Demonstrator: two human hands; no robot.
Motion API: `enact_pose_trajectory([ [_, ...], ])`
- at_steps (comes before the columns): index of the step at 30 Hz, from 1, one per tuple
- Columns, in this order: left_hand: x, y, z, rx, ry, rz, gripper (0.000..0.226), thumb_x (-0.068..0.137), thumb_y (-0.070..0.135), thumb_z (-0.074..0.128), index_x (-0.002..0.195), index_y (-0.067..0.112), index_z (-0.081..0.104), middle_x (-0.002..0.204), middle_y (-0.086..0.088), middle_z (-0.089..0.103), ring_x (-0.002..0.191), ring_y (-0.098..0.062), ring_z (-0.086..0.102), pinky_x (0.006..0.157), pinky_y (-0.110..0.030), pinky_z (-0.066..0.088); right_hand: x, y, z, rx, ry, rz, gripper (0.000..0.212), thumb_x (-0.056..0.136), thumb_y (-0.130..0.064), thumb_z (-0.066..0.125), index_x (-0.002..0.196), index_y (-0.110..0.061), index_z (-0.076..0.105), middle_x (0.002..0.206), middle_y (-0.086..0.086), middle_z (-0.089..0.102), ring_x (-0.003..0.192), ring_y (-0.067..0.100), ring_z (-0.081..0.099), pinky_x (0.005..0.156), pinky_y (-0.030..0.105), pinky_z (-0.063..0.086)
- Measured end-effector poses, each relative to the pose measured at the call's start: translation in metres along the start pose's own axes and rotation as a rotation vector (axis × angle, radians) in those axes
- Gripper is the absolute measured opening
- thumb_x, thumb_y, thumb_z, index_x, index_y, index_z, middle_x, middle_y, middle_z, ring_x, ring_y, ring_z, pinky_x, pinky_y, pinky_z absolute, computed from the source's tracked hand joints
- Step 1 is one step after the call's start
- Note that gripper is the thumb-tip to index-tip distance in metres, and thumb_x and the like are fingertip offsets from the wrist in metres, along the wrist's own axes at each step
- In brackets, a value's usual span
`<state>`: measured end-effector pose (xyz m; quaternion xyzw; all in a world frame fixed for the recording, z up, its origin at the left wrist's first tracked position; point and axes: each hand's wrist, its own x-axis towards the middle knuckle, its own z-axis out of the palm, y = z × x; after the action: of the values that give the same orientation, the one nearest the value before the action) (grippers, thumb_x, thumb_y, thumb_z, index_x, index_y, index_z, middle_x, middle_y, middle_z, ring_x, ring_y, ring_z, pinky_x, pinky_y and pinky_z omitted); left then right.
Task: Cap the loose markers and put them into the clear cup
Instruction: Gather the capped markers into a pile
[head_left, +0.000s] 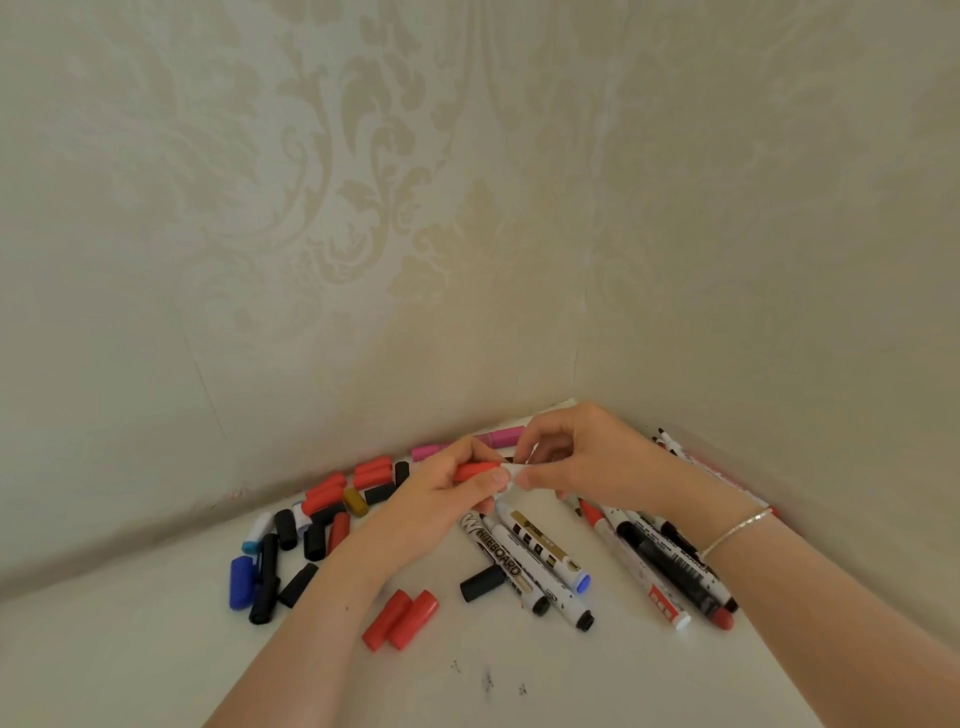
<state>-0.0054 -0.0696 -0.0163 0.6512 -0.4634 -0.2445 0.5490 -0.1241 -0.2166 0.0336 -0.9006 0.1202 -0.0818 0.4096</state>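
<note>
Both hands meet above white desk (156, 649): left hand (441, 499) grips red plastic cap (475, 470), right hand (582, 462) pinches white marker barrel (511, 474), axis left-right, tip facing cap. Clear cup not visible.

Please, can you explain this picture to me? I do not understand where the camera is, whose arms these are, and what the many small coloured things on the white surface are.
There is no machine here. The one picture comes from a camera worn on a person's head, looking down at their own two arms. The left hand grips a red cap, and the right hand pinches a white marker; the two parts meet between the hands. On the white table lie loose caps, mostly red and black, at left, and uncapped markers at centre and right. A bracelet is on the right wrist. Patterned wallpaper fills the background. No clear cup is in view.
</note>
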Motion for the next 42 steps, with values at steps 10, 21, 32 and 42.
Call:
enact_pose_trajectory([
  [10, 0.001, -0.009, -0.02, 0.158, 0.429, -0.031, 0.005, 0.093, 0.029, 0.057, 0.094, 0.026, 0.061, 0.081, 0.011, 0.061, 0.078, -0.004, 0.06, 0.074, -0.021, 0.047, -0.006, 0.025, -0.014, -0.158, -0.081, 0.328, 0.017, 0.082, -0.018, 0.069, 0.098, -0.02, 0.064, 0.073, 0.001, 0.069, 0.055, 0.011, 0.059, 0.061, 0.025, 0.05],
  [21, 0.004, -0.013, -0.016, 0.126, 0.29, -0.007, 0.014, 0.085, 0.03, 0.068, 0.092, 0.042, 0.071, 0.094, 0.02, 0.068, 0.095, -0.007, 0.065, 0.091, -0.044, 0.053, -0.001, 0.014, -0.011, -0.559, -0.174, 0.468, 0.014, 0.085, -0.009, 0.063, 0.097, -0.004, 0.058, 0.077, 0.011, 0.068, 0.062, 0.02, 0.063, 0.059, 0.026, 0.055],
  [32, 0.004, -0.011, -0.008, -0.009, 0.233, 0.027, 0.024, 0.085, 0.013, 0.067, 0.103, 0.029, 0.069, 0.075, 0.025, 0.068, 0.068, 0.009, 0.06, 0.067, -0.013, 0.047, 0.002, 0.018, 0.007, -0.813, -0.202, 0.482, 0.034, 0.078, -0.024, 0.072, 0.082, -0.015, 0.039, 0.077, -0.001, 0.045, 0.077, 0.018, 0.053, 0.074, 0.03, 0.051],
  [42, 0.004, -0.007, -0.005, -0.214, 0.258, -0.021, 0.021, 0.09, 0.005, 0.061, 0.107, 0.016, 0.063, 0.089, -0.002, 0.07, 0.076, -0.005, 0.068, 0.068, -0.015, 0.052, 0.005, 0.009, -0.006, -0.356, 0.037, 0.392, 0.021, 0.08, -0.025, 0.068, 0.075, -0.013, 0.052, 0.064, 0.0, 0.055, 0.053, 0.011, 0.045, 0.052, 0.022, 0.038],
])
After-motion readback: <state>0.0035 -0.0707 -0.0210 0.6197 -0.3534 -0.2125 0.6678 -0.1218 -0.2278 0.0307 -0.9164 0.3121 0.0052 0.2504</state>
